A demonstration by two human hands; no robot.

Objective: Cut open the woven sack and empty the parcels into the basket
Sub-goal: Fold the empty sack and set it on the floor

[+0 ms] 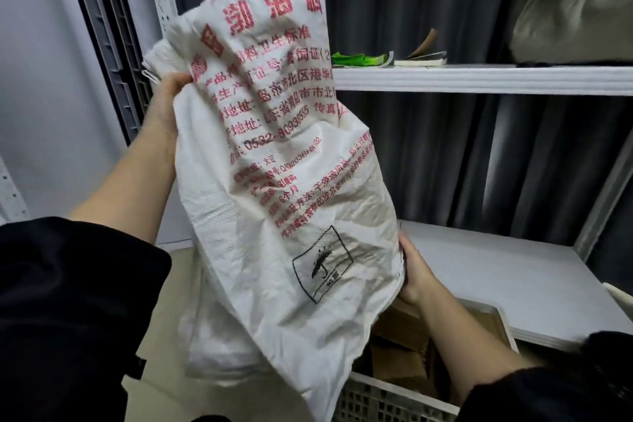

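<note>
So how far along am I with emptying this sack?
Brown parcels already lie in the basket. In hand: your left hand grips the sack high, your right hand holds its lower edge. It looks limp, so probably only a last shake remains.

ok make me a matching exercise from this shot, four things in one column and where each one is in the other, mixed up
Things:
1. left hand
2. right hand
3. green packet
4. basket

Places:
A. lying on the upper white shelf
B. gripping the sack's upper left edge
C. below the sack, cardboard parcels inside
D. against the sack's lower right side

Pairs: 1-B, 2-D, 3-A, 4-C

The woven sack is white with red print.
</note>
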